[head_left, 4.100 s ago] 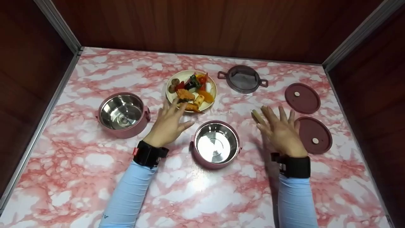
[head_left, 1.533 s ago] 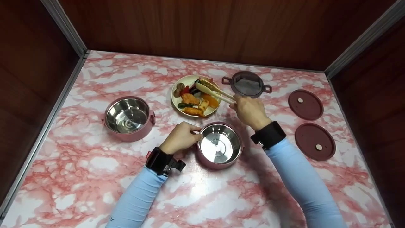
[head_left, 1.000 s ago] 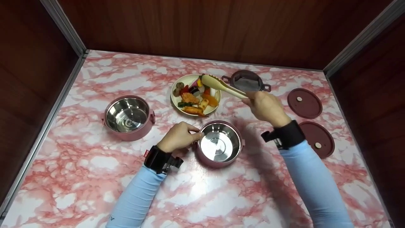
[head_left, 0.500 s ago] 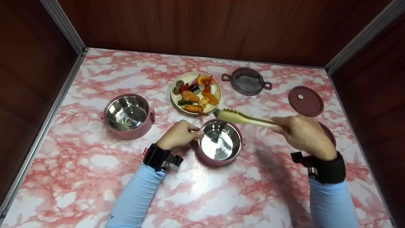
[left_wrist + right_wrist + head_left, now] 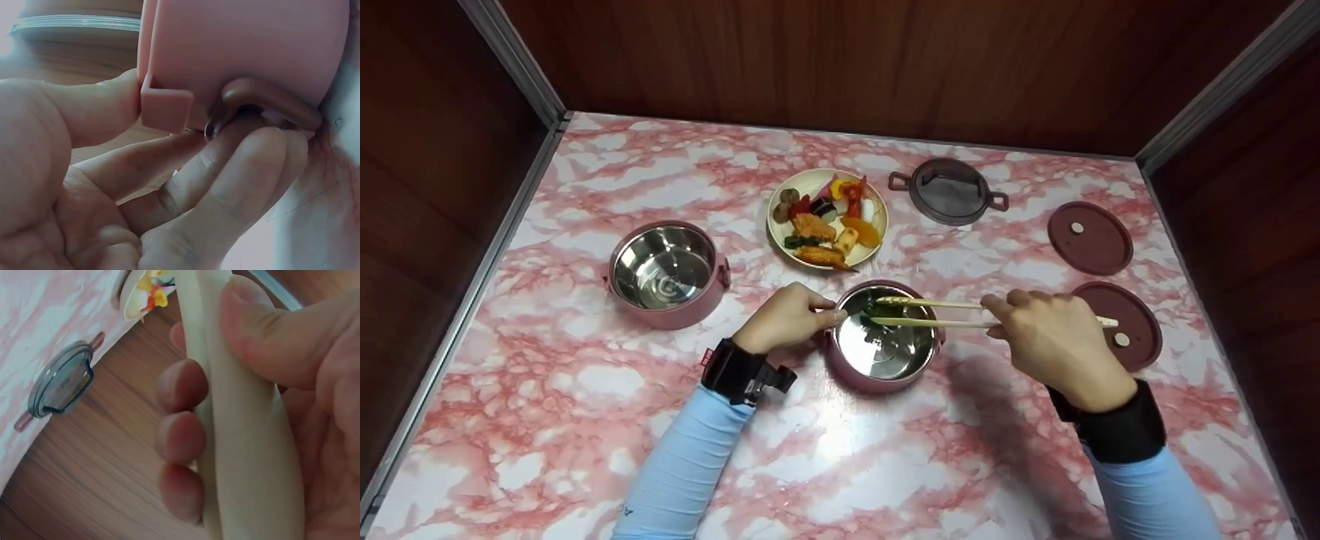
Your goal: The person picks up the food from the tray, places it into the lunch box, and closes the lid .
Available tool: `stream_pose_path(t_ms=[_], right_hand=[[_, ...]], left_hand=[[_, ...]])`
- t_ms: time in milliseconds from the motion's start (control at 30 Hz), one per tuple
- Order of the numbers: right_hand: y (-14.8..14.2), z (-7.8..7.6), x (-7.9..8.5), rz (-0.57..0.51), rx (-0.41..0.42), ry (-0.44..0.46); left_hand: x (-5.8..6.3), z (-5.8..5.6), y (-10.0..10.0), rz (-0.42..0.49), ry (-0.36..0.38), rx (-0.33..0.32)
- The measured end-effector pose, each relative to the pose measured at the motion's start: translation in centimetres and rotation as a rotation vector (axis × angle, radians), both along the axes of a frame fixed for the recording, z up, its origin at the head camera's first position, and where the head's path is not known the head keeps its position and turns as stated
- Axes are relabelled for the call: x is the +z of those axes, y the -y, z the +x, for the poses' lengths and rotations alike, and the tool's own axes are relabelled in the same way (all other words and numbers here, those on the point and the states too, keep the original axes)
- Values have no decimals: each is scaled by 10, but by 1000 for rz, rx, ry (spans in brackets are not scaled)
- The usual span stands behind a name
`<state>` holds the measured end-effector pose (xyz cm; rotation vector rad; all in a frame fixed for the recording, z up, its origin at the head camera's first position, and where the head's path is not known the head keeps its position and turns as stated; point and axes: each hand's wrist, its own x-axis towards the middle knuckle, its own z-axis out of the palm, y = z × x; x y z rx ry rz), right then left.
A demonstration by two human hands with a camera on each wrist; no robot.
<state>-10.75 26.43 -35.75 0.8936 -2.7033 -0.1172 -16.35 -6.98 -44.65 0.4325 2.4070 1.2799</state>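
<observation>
My left hand holds the side of the middle pink lunch pot, its thumb at the rim. In the left wrist view, fingers curl round the pot's brown side handle and the thumb lies against a pink tab. My right hand grips cream tongs, wrapped by fingers and thumb in the right wrist view. The tongs' tips are spread inside the pot, beside a dark green leafy piece near the far inner wall. Otherwise the pot's shiny steel bottom shows.
A cream plate of mixed food stands behind the pot. Left of it is a second pink pot. A small dark pot with a glass lid sits at the back; two maroon lids lie right, one partly behind my right hand.
My right hand picked up the tongs, took the green piece from the plate and brought it into the middle pot, where the tongs have opened. My left hand took hold of that pot.
</observation>
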Motion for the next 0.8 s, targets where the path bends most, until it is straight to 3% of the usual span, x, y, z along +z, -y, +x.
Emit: stream_pose_path(t_ms=[200,533,667,800], right_hand=[[4,3,-6,18,61,-85],[-15,13,14,-98,8,-23],[-22,7,14,-201,-41,11],[-18,-6,3,-262,-102,37]], left_hand=[[0,-1,-2,-23,-14,0],[-1,0,-1,-13,8,11],[-1,-1,-1,-18,15,17],[0,0,-1,-19,0,15]])
